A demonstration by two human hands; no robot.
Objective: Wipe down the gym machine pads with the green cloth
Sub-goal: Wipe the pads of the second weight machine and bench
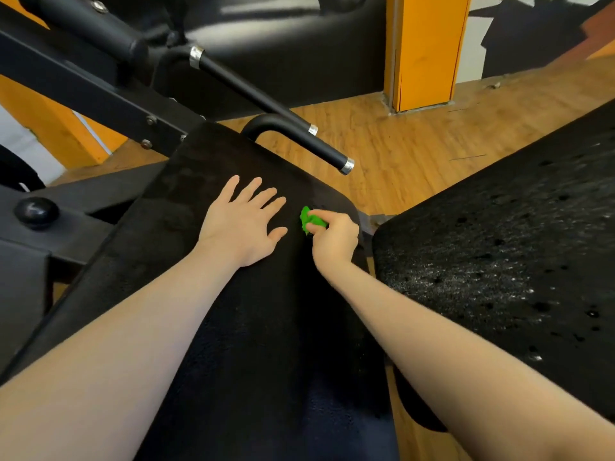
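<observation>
A long black machine pad [186, 201] runs from the bottom centre up toward the middle of the head view. My left hand [241, 226] lies flat on it with the fingers spread and straight. Just to its right, my right hand [332, 239] grips a small bunched green cloth [311, 221] and holds it against the pad near the pad's far right corner. A second black pad [499, 244], worn and speckled with pale marks, fills the right side.
A black handle bar with chrome end caps [319, 146] juts out just beyond the pad's far end. Black frame beams and a round black knob [36, 212] stand at the left. Wooden floor [399, 151] and an orange post [422, 51] lie beyond.
</observation>
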